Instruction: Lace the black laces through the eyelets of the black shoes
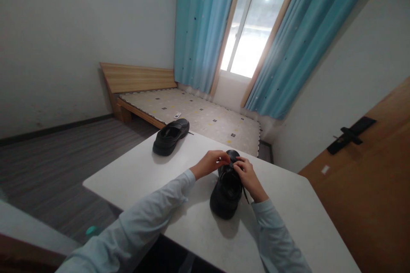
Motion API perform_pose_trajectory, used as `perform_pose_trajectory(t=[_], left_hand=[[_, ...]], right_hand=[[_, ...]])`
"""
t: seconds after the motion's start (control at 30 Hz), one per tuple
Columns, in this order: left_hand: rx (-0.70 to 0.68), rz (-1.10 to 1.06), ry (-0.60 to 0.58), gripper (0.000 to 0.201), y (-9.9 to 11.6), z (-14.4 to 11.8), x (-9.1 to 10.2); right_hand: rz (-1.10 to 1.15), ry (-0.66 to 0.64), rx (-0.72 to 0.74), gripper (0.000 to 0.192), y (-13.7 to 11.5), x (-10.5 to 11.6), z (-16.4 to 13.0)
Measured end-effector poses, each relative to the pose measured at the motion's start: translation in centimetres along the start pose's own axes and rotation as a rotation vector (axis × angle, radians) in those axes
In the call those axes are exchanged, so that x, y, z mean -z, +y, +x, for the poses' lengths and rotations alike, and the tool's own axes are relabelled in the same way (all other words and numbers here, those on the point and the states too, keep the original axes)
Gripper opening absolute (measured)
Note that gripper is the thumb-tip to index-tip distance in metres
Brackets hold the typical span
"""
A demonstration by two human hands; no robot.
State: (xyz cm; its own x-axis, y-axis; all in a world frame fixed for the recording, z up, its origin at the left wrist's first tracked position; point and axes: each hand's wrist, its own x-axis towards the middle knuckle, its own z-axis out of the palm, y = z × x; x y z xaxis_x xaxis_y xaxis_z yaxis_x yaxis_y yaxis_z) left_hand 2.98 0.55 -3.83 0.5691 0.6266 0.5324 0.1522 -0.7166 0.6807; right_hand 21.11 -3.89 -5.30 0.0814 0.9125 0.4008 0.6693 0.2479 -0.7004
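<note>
A black shoe (pixel 226 194) stands on the white table (pixel 137 175) in front of me, toe pointing away. My left hand (pixel 209 163) pinches a lace at the shoe's left side near the tongue. My right hand (pixel 249 177) grips the lace on the right side, and a loose black lace end hangs down beside that hand. Both hands meet over the front of the shoe. A second black shoe (pixel 171 136) lies farther off at the table's far left edge, untouched.
Beyond the table is a low wooden bed (pixel 192 113) with a patterned mattress and a small white item on it. Blue curtains (pixel 205 25) frame a bright window. A wooden door (pixel 368 187) with a black handle stands at right. Dark striped floor lies left.
</note>
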Motion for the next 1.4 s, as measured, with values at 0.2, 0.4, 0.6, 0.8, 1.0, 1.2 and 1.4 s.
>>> perform_pose_trajectory(t=[0.2,0.4,0.6,0.8,1.0,1.2,1.4], left_hand=[[-0.094,0.087,0.019,0.03,1.0,-0.1,0.3],[-0.101,0.085,-0.01,0.069,0.5,-0.2,-0.1],[-0.03,0.004,-0.021,0.075,0.0,-0.3,-0.4],[0.03,-0.127,-0.067,0.08,-0.3,-0.3,-0.6],[0.052,-0.164,-0.114,0.077,-0.8,-0.4,-0.6],[0.031,-0.159,-0.128,0.075,-1.1,-0.4,-0.5],[0.037,-0.156,-0.143,0.072,-1.2,-0.4,-0.4]], right_hand=[[-0.22,0.133,0.12,0.017,-2.1,0.4,-0.7],[-0.312,0.223,0.16,0.016,-2.9,0.9,-0.9],[0.0,0.35,0.076,0.018,-2.0,2.2,0.0],[0.739,0.39,-0.117,0.015,-1.4,3.1,0.6],[1.033,0.469,-0.167,0.023,-1.6,5.5,0.9],[0.936,0.583,-0.097,0.021,-0.7,7.9,1.0],[0.843,0.593,-0.031,0.026,-1.3,7.8,0.9]])
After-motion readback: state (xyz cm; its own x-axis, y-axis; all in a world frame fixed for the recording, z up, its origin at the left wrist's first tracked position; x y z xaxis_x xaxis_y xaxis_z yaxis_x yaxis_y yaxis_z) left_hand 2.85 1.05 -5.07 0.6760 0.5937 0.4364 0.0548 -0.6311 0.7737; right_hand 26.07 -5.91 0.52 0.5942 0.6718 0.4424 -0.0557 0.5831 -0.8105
